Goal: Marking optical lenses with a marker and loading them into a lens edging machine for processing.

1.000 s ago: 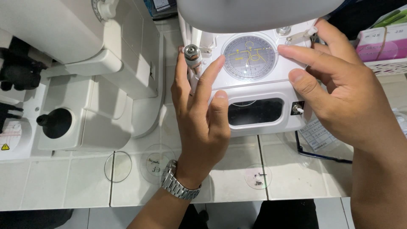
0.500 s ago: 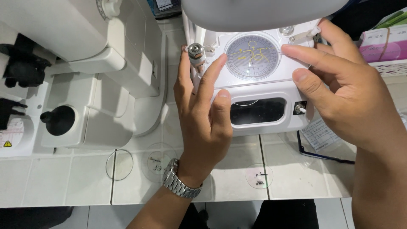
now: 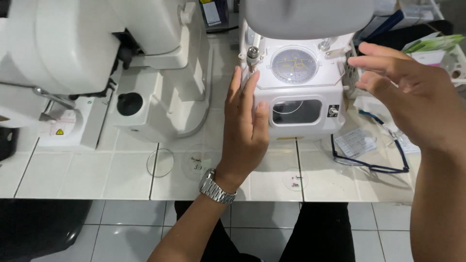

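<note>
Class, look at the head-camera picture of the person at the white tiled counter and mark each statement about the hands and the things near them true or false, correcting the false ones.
1. The left hand lies against the left side of the small white machine. True.
2. The right hand grips a screwdriver. False: it is open and holds nothing, beside the machine's right side.
3. A metal wristwatch sits on the left wrist. True.
4. A pair of dark-framed glasses lies on the counter right of the machine. True.
5. The round dial on the machine's top is covered by a hand. False: it is in plain view.
</note>
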